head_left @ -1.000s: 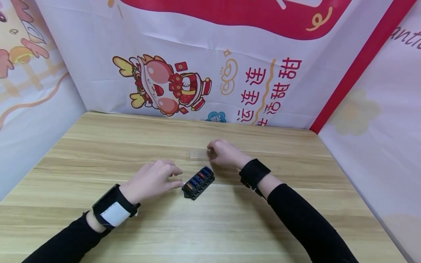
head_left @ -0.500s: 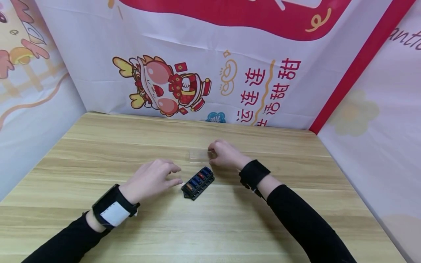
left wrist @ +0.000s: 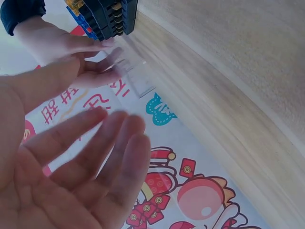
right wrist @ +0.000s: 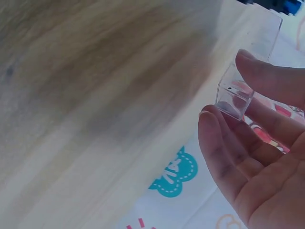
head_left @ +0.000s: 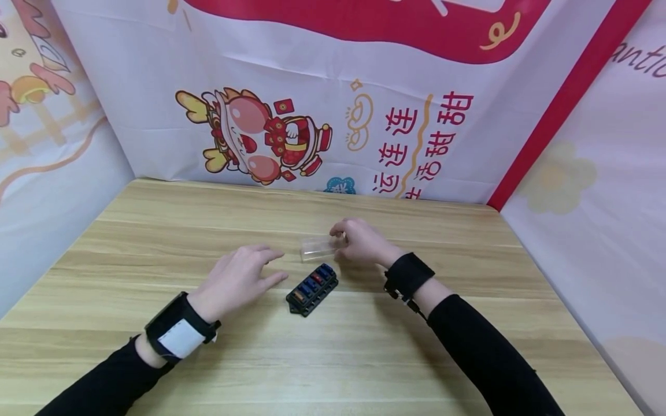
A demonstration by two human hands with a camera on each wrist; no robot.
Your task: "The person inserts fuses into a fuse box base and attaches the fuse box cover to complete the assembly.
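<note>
My right hand pinches one end of a clear plastic cover, thumb on one side and fingertips on the other. In the right wrist view the cover is hollow with thin walls, and its far end tilts away from my hand. A black fuse box rests diagonally on the table, nearer to me than the cover, with blue, red and orange blade fuses along its top. Just left of the fuse box, my left hand hovers with fingers spread and apart, holding nothing.
The wood-grain table ends at a printed cloth backdrop behind and at cloth sides left and right. Both wrists wear black straps; the left strap carries a white patch.
My right hand has raised and tilted the clear cover slightly from its flatter position. The left fingers have opened wider and drawn back a little from the fuse box, which stays put.
</note>
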